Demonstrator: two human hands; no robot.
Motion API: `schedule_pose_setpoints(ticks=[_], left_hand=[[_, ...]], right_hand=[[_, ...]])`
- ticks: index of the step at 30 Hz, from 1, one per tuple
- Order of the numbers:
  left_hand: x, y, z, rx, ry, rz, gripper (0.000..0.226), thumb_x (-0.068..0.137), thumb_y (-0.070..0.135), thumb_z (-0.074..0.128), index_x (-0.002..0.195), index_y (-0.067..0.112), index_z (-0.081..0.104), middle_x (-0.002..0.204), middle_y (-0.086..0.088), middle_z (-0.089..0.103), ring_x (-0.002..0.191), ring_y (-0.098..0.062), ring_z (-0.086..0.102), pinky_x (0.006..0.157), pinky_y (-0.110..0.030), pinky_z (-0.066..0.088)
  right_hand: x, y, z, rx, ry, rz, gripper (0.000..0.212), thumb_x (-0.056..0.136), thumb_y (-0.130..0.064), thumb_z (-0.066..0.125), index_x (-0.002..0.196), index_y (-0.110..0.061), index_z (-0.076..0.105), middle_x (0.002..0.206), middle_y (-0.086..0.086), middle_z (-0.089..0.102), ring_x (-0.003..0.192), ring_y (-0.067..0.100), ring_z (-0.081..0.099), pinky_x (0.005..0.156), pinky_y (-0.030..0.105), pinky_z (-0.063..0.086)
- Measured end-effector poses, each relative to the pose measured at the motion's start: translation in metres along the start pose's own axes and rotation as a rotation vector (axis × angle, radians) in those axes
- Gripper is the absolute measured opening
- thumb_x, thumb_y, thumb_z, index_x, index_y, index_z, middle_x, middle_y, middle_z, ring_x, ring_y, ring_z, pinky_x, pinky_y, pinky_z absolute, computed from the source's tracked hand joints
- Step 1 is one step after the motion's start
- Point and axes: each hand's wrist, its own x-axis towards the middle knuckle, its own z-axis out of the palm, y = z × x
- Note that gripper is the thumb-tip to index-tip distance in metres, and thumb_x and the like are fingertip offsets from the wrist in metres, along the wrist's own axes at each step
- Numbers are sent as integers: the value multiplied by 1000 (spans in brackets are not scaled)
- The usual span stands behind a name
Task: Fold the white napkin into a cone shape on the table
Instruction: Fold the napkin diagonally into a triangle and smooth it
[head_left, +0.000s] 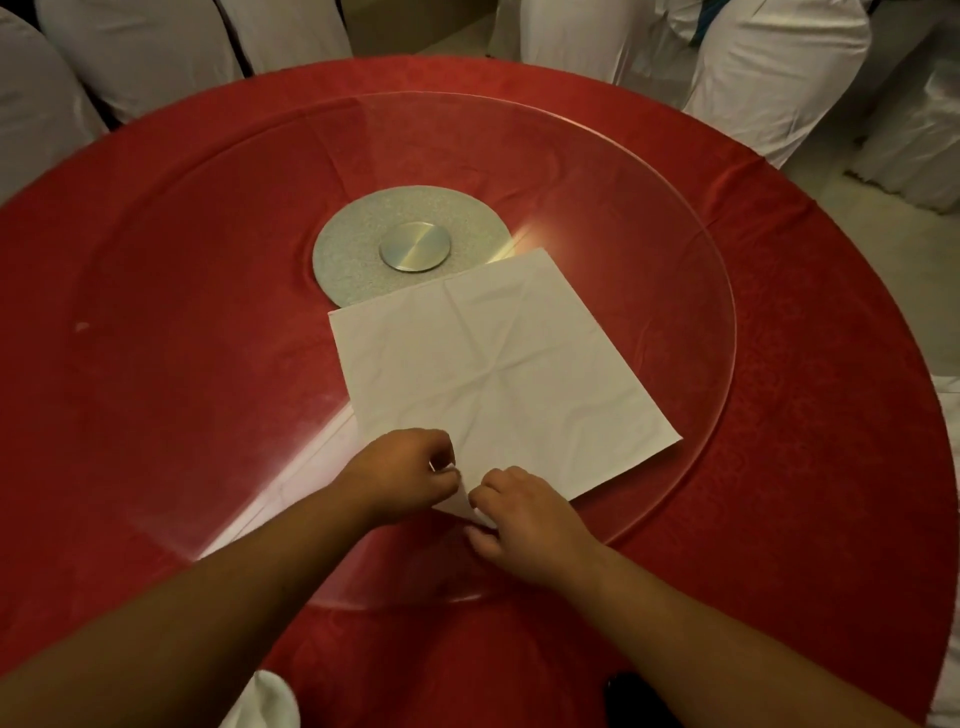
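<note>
A white napkin (493, 364) lies spread flat as a creased square on the glass turntable, one corner pointing toward me. My left hand (402, 473) pinches the napkin at that near corner from the left. My right hand (519, 512) grips the same corner from the right, with a small bit of cloth showing between its fingers. The two hands almost touch. The tip of the corner is partly hidden under them.
The round table wears a red cloth (130, 291). A clear glass turntable (649, 218) covers its middle, on a silver hub (414, 247). White-covered chairs (769, 67) ring the far side. A white cloth (267, 699) shows at the near edge.
</note>
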Motion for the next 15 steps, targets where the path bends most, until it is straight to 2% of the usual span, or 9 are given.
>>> schedule_pose_setpoints(ticks=[2, 4, 7, 9, 12, 15], left_hand=[[15, 4, -1, -55, 30, -22, 15, 82, 48, 60, 80, 33, 58, 80, 12, 63, 78, -14, 61, 60, -28, 39], [32, 3, -6, -105, 77, -44, 31, 77, 62, 59, 89, 33, 60, 84, 12, 64, 80, -13, 62, 61, -27, 39], [53, -12, -17, -140, 223, -79, 59, 76, 73, 69, 118, 32, 61, 112, 10, 67, 101, -14, 64, 83, -33, 50], [63, -27, -23, -40, 395, -76, 74, 77, 76, 64, 131, 26, 58, 130, 2, 64, 117, -22, 60, 97, -40, 49], [76, -48, -29, 85, 613, -96, 84, 78, 77, 54, 138, 19, 56, 145, -6, 57, 131, -30, 52, 109, -48, 41], [88, -63, -24, 124, 641, -162, 87, 79, 77, 53, 143, 17, 54, 155, -9, 49, 142, -31, 44, 116, -53, 35]], right_hand=[[6, 9, -1, 83, 41, 56, 19, 91, -35, 52, 80, -20, 52, 83, 0, 56, 79, 22, 53, 64, 38, 43], [19, 24, -10, 227, 68, 170, 22, 93, -36, 49, 76, -24, 43, 76, -3, 53, 73, 19, 51, 61, 39, 44], [47, 60, -28, 399, 118, 324, 20, 94, -37, 50, 82, -21, 47, 70, -2, 53, 66, 19, 53, 60, 38, 44], [70, 86, -42, 460, 165, 384, 16, 95, -34, 54, 83, -23, 50, 72, -4, 58, 68, 18, 56, 63, 35, 44], [108, 127, -61, 486, 228, 439, 7, 96, -30, 57, 90, -28, 55, 78, -6, 61, 73, 15, 56, 67, 28, 37], [146, 165, -76, 486, 261, 482, 4, 97, -28, 57, 94, -25, 58, 71, -9, 57, 64, 10, 53, 61, 28, 36]])
